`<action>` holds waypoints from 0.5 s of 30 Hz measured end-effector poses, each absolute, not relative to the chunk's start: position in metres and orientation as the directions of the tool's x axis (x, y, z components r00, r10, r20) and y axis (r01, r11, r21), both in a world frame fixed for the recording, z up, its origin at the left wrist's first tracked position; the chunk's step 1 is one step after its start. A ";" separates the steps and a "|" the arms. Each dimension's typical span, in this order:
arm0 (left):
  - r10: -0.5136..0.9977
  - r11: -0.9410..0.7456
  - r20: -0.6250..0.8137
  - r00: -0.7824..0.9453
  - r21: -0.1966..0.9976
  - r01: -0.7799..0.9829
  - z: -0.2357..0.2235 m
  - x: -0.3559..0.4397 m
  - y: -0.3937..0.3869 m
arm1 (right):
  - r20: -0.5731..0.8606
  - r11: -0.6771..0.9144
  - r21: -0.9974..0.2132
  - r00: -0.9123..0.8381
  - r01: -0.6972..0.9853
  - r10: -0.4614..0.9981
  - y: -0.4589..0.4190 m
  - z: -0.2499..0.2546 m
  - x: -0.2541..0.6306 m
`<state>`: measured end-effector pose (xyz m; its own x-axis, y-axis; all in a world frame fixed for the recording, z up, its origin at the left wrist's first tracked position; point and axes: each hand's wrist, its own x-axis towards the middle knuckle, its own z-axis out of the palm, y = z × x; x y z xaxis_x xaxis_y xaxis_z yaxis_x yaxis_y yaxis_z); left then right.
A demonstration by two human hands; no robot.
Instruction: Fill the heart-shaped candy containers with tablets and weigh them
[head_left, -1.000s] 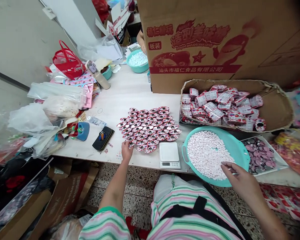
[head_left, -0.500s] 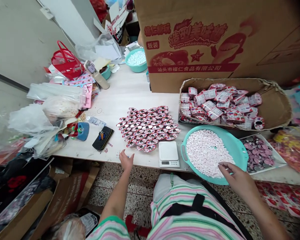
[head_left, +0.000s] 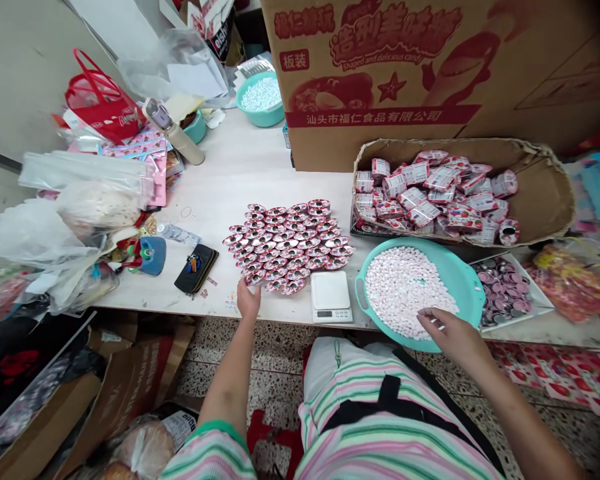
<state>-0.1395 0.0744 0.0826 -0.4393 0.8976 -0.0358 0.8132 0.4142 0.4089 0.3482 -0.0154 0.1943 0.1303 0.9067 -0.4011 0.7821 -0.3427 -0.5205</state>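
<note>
Roughly forty upright packets [head_left: 293, 253] are grouped on one desk [head_left: 235, 153]; an exact count is prevented by their overlap. One digital scale [head_left: 330, 292] is seen. Three turquoise vessels are counted: one large basin [head_left: 463, 280] and two smaller bowls, a pellet bowl [head_left: 265, 120] and a side bowl [head_left: 199, 127]. Pellets [head_left: 405, 287] are too numerous to be counted, as are the round discs [head_left: 505, 290] in one white tray [head_left: 540, 307]. In one cardboard tray [head_left: 550, 200], a few dozen piled packets [head_left: 425, 193] are held, some being hidden. One large printed carton [head_left: 375, 150], one bottle [head_left: 186, 143], one red bag [head_left: 103, 113] and one dark wallet [head_left: 190, 279] are also counted.
</note>
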 end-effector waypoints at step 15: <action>0.977 0.176 0.044 -0.207 0.374 0.911 0.126 -0.108 -0.002 | -0.417 -0.386 -0.504 0.173 0.773 0.892 -0.021 0.181 0.358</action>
<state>-0.1081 -0.0021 0.1264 -0.2072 0.9773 0.0438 0.9107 0.1764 0.3736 0.3576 -0.0214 0.1815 0.1731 0.8922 -0.4172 0.7730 -0.3855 -0.5038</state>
